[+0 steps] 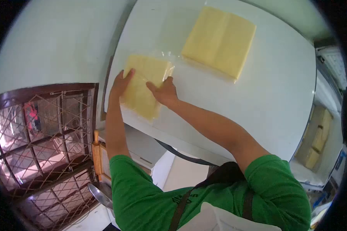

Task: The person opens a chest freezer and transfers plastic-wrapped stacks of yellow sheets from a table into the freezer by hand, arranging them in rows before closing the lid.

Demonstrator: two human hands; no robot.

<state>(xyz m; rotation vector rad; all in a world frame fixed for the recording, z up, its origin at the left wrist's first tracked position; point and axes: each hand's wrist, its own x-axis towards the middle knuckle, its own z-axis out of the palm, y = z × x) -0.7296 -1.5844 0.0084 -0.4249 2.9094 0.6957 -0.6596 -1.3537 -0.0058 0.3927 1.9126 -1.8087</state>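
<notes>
A flat yellow block in clear plastic wrap (140, 90) lies on the left part of the white table (227, 104). My left hand (122, 83) grips its left edge, with the thumb on top. On the opposite edge my right hand (166, 92) holds it, thumb over the upper face and fingers at the side where the plastic shines. A larger yellow block, also wrapped in clear plastic (219, 42), rests farther back on the table, apart from both hands.
Beyond the table's right edge, an open white container (331, 142) holds several yellow blocks (319, 136). A barred window (42, 134) is at the left, beside the wall. A metal pan (100, 195) sits low on the left, near my sleeve.
</notes>
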